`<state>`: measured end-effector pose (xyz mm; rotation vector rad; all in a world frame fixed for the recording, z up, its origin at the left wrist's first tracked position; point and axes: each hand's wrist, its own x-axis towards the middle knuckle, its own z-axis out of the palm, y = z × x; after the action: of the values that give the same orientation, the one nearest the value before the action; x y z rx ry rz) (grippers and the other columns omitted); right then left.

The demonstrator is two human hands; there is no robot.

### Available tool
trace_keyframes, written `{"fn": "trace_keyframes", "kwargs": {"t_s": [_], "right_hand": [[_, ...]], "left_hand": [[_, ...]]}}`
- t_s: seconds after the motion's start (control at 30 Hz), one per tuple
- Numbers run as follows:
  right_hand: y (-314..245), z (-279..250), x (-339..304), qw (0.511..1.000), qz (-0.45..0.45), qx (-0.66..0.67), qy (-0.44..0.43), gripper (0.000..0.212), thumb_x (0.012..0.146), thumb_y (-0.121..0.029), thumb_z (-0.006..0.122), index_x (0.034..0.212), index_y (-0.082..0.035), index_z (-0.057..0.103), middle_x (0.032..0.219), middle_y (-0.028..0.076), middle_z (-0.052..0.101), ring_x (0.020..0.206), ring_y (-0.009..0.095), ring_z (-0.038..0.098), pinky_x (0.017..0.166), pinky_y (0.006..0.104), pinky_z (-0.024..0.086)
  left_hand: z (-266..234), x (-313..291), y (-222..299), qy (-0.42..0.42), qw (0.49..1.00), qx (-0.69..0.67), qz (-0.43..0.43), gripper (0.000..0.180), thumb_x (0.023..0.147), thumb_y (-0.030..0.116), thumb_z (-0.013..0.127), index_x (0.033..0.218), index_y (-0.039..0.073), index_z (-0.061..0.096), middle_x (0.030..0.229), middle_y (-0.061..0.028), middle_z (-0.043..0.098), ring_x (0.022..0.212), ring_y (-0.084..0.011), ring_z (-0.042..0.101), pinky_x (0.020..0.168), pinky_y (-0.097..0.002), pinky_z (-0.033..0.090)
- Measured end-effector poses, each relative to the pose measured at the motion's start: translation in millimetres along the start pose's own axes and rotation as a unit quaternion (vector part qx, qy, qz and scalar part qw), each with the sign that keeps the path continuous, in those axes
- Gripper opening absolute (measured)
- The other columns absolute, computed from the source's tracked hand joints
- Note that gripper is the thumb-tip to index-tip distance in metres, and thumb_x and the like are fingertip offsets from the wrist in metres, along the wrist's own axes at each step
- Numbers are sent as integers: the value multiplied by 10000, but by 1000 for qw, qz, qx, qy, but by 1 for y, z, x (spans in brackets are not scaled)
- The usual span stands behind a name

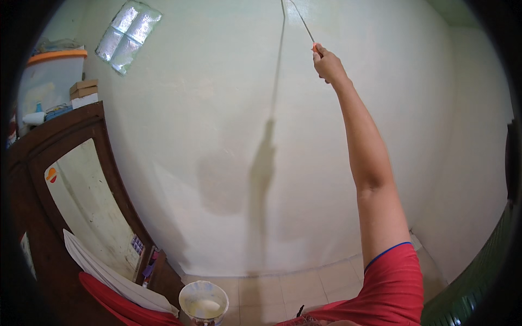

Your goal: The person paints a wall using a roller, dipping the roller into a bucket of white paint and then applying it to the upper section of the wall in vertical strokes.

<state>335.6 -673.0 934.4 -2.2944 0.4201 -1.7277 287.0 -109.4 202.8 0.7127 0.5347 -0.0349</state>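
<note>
My right arm reaches far up, and my right hand (329, 66) is closed around the orange grip of a paint roller (305, 26). The roller's thin, bent metal rod runs up out of the top of the picture, so its head is hidden. It is held up in front of the pale wall (217, 103), which carries the long shadow of my arm and the rod. A damp-looking patch shows on the wall near the rod. On the floor below stands a white bucket (187, 290) with whitish paint (205, 308) inside. My left hand is not visible.
A dark wooden wardrobe (100, 122) with a mirror (81, 185) stands at left, boxes (84, 93) and a plastic bin (49, 81) on top. White cloth (109, 271) and red cloth (117, 304) hang by it. Dark green glossy material (467, 288) lies at lower right.
</note>
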Motion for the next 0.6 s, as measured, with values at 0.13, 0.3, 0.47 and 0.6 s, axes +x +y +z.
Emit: {"fn": "trace_keyframes", "kwargs": {"t_s": [0.13,0.3,0.47,0.6], "right_hand": [[58,27,-51,994,-77,-38,61,443,981,-331,447,1352,-103,526,1138,227,642,1009,420,623,897,463,497],[79,54,-197,999,-32,18,21,437,985,-243,463,1405,-125,475,1169,217,629,1023,431,609,872,468,503],[77,42,-321,988,116,-10,-105,484,1000,-207,460,1476,-164,382,1311,135,586,1099,366,615,901,404,509],[85,35,-402,989,107,9,-105,485,997,-212,462,1474,-172,386,1253,170,610,1014,382,640,833,433,518]], "left_hand": [[-11,10,0,-36,998,43,8,583,896,336,586,1383,67,409,1352,-157,408,1196,-347,463,897,-476,529],[-25,-7,29,-83,985,119,93,623,864,138,643,1411,51,357,1364,-166,403,1195,-343,456,912,-450,509],[-37,-19,53,-100,970,172,141,775,772,-111,683,1439,28,314,1396,-181,387,1206,-341,447,914,-432,491],[-72,-2,50,-98,971,170,138,646,857,-2,645,1424,21,336,1400,-177,387,1195,-318,466,916,-440,492]]}}
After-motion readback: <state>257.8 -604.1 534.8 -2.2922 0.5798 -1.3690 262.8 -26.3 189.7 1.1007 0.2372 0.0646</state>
